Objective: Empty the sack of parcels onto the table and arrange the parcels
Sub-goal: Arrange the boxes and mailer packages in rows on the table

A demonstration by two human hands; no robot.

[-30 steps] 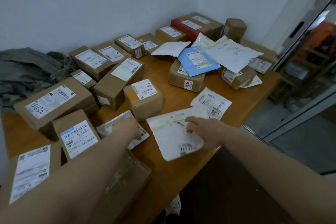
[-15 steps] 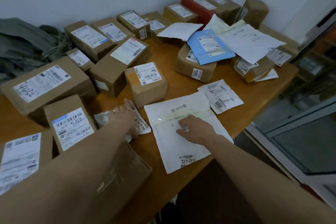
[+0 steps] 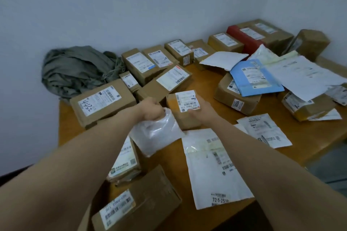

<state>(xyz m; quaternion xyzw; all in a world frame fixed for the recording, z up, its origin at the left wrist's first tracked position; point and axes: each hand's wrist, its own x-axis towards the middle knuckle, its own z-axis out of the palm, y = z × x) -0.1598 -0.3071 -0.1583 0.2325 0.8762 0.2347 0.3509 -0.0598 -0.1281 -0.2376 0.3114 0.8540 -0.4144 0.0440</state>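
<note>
My left hand [image 3: 152, 109] is closed on the top edge of a small clear plastic pouch parcel [image 3: 156, 134], which hangs lifted above the wooden table [image 3: 309, 148]. My right hand [image 3: 201, 111] grips the near right side of a small cardboard box [image 3: 180, 113] with a white label, in the middle of the table. A large white mailer [image 3: 214, 170] lies flat just under my right forearm. The grey-green sack [image 3: 75, 69] lies crumpled at the far left corner against the wall.
Several brown boxes stand in rows along the back and left, among them one marked 4452 [image 3: 103, 102] and a red one [image 3: 242, 37]. A blue mailer [image 3: 255, 78] and white envelopes are piled on boxes at the right. A small white pouch [image 3: 264, 129] lies near the right edge.
My left hand has lifted the clear pouch off the table. My right hand has left the large white mailer and taken hold of the small box.
</note>
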